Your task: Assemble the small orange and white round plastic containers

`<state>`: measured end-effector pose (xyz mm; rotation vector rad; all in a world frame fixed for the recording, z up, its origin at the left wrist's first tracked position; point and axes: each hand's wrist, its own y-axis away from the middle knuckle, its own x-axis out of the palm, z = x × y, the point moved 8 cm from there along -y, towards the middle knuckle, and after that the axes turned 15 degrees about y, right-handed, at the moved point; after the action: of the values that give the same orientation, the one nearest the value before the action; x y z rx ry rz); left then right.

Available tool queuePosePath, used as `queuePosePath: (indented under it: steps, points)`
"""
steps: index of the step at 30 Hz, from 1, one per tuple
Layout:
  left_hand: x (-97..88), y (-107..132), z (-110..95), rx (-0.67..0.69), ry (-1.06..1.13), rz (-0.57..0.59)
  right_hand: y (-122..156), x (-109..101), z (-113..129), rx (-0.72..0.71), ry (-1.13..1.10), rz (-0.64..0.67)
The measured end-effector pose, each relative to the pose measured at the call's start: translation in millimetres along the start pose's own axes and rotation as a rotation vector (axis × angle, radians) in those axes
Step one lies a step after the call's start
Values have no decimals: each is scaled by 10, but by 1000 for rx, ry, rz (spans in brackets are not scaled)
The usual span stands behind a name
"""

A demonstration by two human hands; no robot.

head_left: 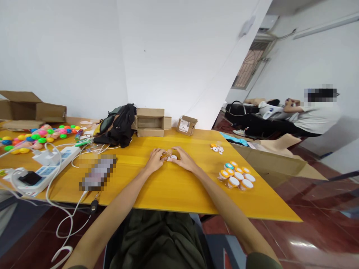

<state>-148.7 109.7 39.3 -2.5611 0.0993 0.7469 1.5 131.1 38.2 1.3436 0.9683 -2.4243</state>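
My left hand (155,160) and my right hand (184,160) rest at the middle of the yellow table, facing each other. Their fingers are curved but apart, with a small heap of pale and white round pieces (172,157) between them. Both hands touch or nearly touch the heap; the pieces are too small to make out well. Right of my right hand stands a group of small clear jars (233,182) with orange and white lids, one of them teal. Farther back lies a small pile of loose white and orange parts (217,148).
An open cardboard box (150,132) and a smaller box (187,126) stand against the wall beside a black bag (120,129). To the left are a phone (98,173), a power strip (56,170), cables and colourful balls (42,136). A person (316,116) sits at far right.
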Motion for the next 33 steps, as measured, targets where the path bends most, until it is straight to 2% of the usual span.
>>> queuePosePath:
  steps: [6, 11, 16, 20, 33]
  points:
    - [-32, 35, -114, 15, -69, 10, 88, -89, -136, -30, -13, 0]
    - [41, 102, -240, 97, -100, 111, 119, -136, -101, -58, -6, 15]
    - [63, 115, -219, 95, -133, 139, 88, -55, 4, -85, 3, 22]
    - [78, 104, -182, 78, -144, 143, 55, -7, -8, -68, 46, 23]
    - [45, 99, -200, 41, -170, 111, 57, -79, -29, -20, 107, 20]
